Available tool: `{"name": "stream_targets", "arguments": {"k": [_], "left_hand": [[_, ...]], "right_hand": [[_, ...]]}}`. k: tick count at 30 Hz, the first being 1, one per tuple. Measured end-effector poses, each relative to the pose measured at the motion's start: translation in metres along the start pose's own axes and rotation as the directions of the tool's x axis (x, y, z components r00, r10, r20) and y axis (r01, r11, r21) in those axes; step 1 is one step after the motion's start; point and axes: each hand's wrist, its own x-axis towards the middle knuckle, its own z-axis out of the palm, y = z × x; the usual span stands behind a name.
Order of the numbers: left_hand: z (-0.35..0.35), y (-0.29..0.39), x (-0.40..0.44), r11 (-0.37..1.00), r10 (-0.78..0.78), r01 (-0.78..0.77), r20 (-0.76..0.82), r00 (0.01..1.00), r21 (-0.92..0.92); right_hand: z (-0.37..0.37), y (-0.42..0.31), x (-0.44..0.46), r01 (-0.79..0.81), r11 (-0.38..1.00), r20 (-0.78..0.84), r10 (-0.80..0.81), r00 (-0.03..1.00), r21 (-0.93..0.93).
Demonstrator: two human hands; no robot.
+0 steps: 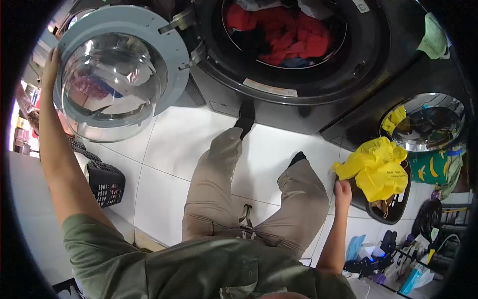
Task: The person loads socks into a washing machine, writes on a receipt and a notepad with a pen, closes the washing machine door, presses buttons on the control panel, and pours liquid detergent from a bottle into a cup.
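The yellow plastic bag (379, 167) lies crumpled over the black laundry basket (397, 212), which stands on the white tiled floor (167, 142) at the person's right. The right hand (342, 193) is curled nearly closed at the bag's left edge, its fingers drawn in against the plastic; how firmly they pinch it cannot be told. From that narrow gathered edge the bag spreads rightward, its long axis running roughly crosswise to the person, with small print on the lower right part.

Just beyond the bag is the round glossy door (423, 122) of a second machine, with a green banana-print cloth (430, 167) beside it.

Straight ahead, the open drum (236, 42) of the dark front-loading washer (298, 112) holds bunched red fabric (298, 37) with black and white pieces around it. Its grey-rimmed door (174, 65) is swung open to the left, the clear glass bowl facing up. The left hand (52, 65) rests on the outer rim, fingers extended along it and close together. Below that door stands a black perforated basket (106, 183).
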Motion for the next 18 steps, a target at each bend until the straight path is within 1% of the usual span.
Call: {"name": "stream_targets", "arguments": {"k": [1,3,4,5,6,7,8,9,10,11,12,13,14,15,16,17,18], "left_hand": [[0.004,0.007,-0.002,1.0,0.0,0.0,0.008,1.0,-0.013],[0.003,0.01,-0.007,0.991,-0.01,0.011,-0.005,1.0,0.133],[0.011,-0.043,0.026,0.966,0.068,-0.08,0.06,0.996,0.245],[0.0,-0.03,0.031,0.967,0.068,-0.072,0.024,0.997,0.244],[-0.011,0.004,0.027,0.969,-0.091,0.077,0.047,0.995,0.235],[-0.02,0.035,0.015,0.947,-0.25,0.224,0.09,0.964,0.232],[-0.037,0.057,-0.004,0.958,-0.238,0.219,0.089,0.967,0.188],[-0.058,0.081,-0.022,0.958,-0.237,0.221,0.073,0.969,0.181],[-0.081,0.103,-0.041,0.967,-0.191,0.156,0.167,0.967,0.204],[-0.105,0.124,-0.057,0.971,-0.142,0.084,0.26,0.955,0.223],[-0.128,0.144,-0.07,0.972,-0.13,0.077,0.238,0.963,0.221],[-0.148,0.162,-0.084,0.979,-0.118,0.071,0.249,0.961,0.193],[-0.164,0.178,-0.098,0.985,-0.107,0.065,0.268,0.958,0.16],[-0.181,0.189,-0.106,0.988,-0.092,0.056,0.256,0.962,0.146],[-0.199,0.196,-0.11,0.951,-0.029,0.197,0.565,0.825,-0.239],[-0.215,0.208,-0.119,0.749,0.174,0.42,0.765,0.62,-0.512],[-0.231,0.242,-0.148,0.665,0.23,0.356,0.634,0.738,-0.657]], "right_hand": [[0.014,-0.033,0.005,-0.071,0.996,0.132,0.064,0.989,0.049],[0.041,-0.086,0.003,-0.006,0.998,0.333,-0.013,0.943,0.057],[0.056,-0.104,0.002,0.045,0.997,0.419,-0.068,0.906,0.065],[0.072,-0.121,-0.003,0.064,0.992,0.417,-0.105,0.903,0.111],[0.086,-0.138,-0.011,0.079,0.985,0.42,-0.137,0.897,0.152],[0.098,-0.154,-0.02,0.143,0.978,0.42,-0.195,0.886,0.153],[0.11,-0.172,-0.03,0.205,0.966,0.418,-0.253,0.873,0.156],[0.118,-0.197,-0.047,0.174,0.962,0.476,-0.256,0.841,0.209],[0.126,-0.223,-0.067,0.201,0.941,0.497,-0.317,0.808,0.274],[0.135,-0.238,-0.085,0.158,0.925,0.54,-0.334,0.772,0.346],[0.139,-0.261,-0.107,0.243,0.892,0.55,-0.43,0.716,0.38],[0.147,-0.269,-0.125,0.34,0.825,0.527,-0.554,0.644,0.452],[0.144,-0.288,-0.147,0.282,0.797,0.572,-0.586,0.574,0.534],[0.136,-0.307,-0.168,0.328,0.76,0.571,-0.642,0.511,0.561],[0.129,-0.324,-0.186,0.373,0.72,0.569,-0.692,0.445,0.585],[0.124,-0.333,-0.201,0.37,0.691,0.55,-0.721,0.422,0.621],[0.119,-0.339,-0.212,0.445,0.612,0.454,-0.788,0.417,0.653]]}}
